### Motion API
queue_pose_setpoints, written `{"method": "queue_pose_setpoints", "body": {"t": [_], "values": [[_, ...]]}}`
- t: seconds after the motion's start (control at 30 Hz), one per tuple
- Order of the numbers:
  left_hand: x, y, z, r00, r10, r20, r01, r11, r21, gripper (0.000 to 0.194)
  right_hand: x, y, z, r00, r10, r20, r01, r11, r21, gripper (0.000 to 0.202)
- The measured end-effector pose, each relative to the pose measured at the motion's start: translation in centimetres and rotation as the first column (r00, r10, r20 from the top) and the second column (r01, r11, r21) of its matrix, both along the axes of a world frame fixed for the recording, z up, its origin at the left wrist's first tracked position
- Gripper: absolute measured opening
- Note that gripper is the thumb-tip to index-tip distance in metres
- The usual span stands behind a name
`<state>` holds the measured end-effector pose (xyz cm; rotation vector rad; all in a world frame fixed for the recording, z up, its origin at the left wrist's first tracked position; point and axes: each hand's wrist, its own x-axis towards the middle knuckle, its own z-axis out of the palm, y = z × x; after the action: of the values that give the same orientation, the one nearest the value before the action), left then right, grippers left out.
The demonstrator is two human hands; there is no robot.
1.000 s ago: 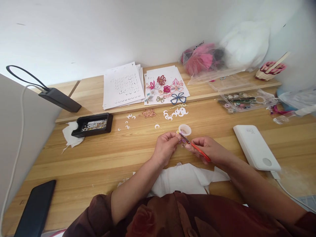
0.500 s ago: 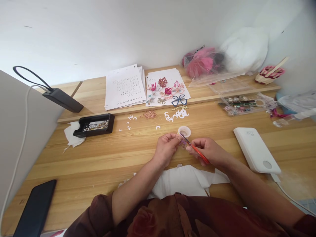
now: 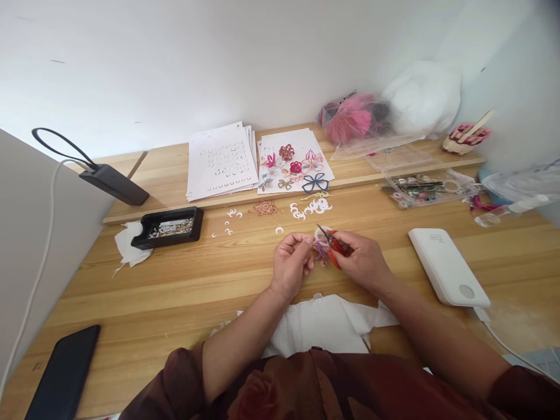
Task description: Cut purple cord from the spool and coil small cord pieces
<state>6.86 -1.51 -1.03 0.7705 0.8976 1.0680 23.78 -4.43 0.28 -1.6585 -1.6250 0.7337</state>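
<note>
My right hand (image 3: 361,258) is wrapped round red-handled scissors (image 3: 336,248), their dark blades pointing up and left over a small round clear cup (image 3: 322,233). My left hand (image 3: 294,262) is closed in a pinch just left of the blades; what lies between its fingertips is too small to make out. Purple looped pieces (image 3: 321,251) show between the hands, beside the cup. White crescent pieces (image 3: 321,206) and copper-coloured rings (image 3: 265,207) lie on the wood behind the hands. Several flower shapes (image 3: 315,182) rest on white paper.
At the left are a black tray of beads (image 3: 199,224), a black power bank (image 3: 114,184) and a phone (image 3: 63,373). A white power bank (image 3: 448,265) and an open plastic box of small parts (image 3: 415,202) are at the right. White cloth (image 3: 324,321) lies in front.
The scissors have turned more upright, and my right hand has moved up their handles, closer to the cup. My left hand stays in nearly the same place. The whole view has shifted slightly.
</note>
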Motion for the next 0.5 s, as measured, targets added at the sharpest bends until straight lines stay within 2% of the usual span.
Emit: {"method": "queue_pose_setpoints", "body": {"t": [0.1, 0.23, 0.4, 0.5], "values": [[-0.1, 0.1, -0.6, 0.993, 0.043, -0.111, -0.029, 0.992, 0.124, 0.042, 0.6, 0.4, 0.5, 0.994, -0.097, 0.058, 0.096, 0.995, 0.022, 0.017], [0.0, 0.5, -1.4, 0.975, 0.087, -0.203, -0.050, 0.982, 0.181, 0.041, 2.8, 1.7, 1.2, 0.956, -0.228, 0.187, 0.223, 0.974, 0.044, 0.018], [0.0, 0.8, -1.9, 0.970, 0.076, -0.232, -0.024, 0.976, 0.216, 0.038, 5.5, 5.8, 1.3, 0.867, -0.374, 0.329, 0.368, 0.926, 0.083, 0.023], [0.1, 0.9, -2.3, 0.967, 0.075, -0.245, -0.017, 0.972, 0.234, 0.037, 6.7, 8.5, 1.0, 0.829, -0.427, 0.361, 0.419, 0.902, 0.105, 0.020]]}}
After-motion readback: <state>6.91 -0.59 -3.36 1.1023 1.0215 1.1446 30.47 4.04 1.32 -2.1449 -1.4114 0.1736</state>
